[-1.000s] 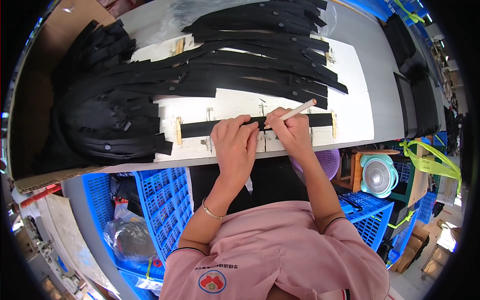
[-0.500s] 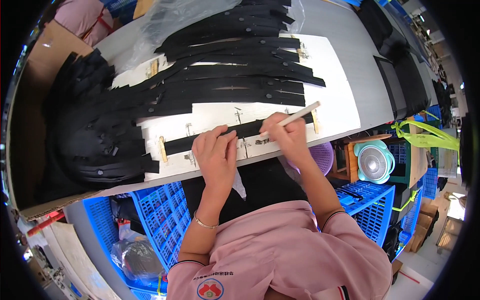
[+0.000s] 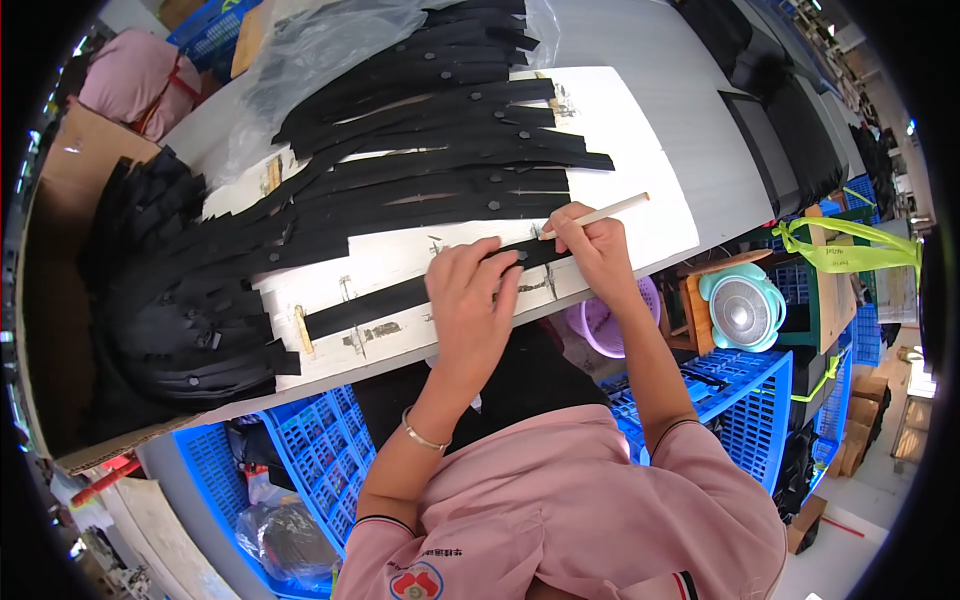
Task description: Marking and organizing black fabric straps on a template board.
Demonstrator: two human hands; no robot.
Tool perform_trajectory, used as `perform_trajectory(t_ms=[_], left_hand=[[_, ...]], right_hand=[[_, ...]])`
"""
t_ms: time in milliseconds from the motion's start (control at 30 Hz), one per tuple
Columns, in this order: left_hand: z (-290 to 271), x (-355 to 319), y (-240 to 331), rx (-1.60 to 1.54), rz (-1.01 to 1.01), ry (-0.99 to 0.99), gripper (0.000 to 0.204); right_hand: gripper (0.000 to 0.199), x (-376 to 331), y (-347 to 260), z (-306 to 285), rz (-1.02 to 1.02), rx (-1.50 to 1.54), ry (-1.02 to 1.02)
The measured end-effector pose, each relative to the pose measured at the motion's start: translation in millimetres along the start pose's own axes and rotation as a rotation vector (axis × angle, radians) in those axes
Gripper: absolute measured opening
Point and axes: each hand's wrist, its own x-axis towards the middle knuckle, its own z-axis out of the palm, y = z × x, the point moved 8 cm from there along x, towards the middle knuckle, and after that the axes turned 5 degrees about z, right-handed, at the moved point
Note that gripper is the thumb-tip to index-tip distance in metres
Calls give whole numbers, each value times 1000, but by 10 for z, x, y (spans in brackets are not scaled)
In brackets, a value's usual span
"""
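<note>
- Across the white board point(image 3: 645, 170) on the tabletop point(image 3: 610, 45), one black strip point(image 3: 375, 304) runs from the near left toward the right, passing beneath both hands.
- The left hand point(image 3: 470, 300) rests over the strip's middle, partly open, fingers bent and a narrow gap showing between thumb and index finger.
- The right hand point(image 3: 596, 255), just to the right, is closed around a white pencil-like tool point(image 3: 612, 212), whose tip points left, near the strip's far edge.
- A small dark disc point(image 3: 521, 257) sits on the strip between the hands, beside the left fingertips.
- Other black strips point(image 3: 430, 182) lie loosely on the board's far side.
- The left hand covers part of the strip, and its right end is hidden behind the right hand.
- Whether the tool's tip touches the fabric is hard to make out.
</note>
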Motion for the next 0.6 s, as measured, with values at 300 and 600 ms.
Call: perform_trajectory(t_ms=[300,600], left_hand=[[310,67,39,28,41,-36,14],[324,82,30,53,31,-29,14]], right_hand=[[25,2,65,2,-19,-146,-12],[27,-26,75,-24,-33,-161,-79]])
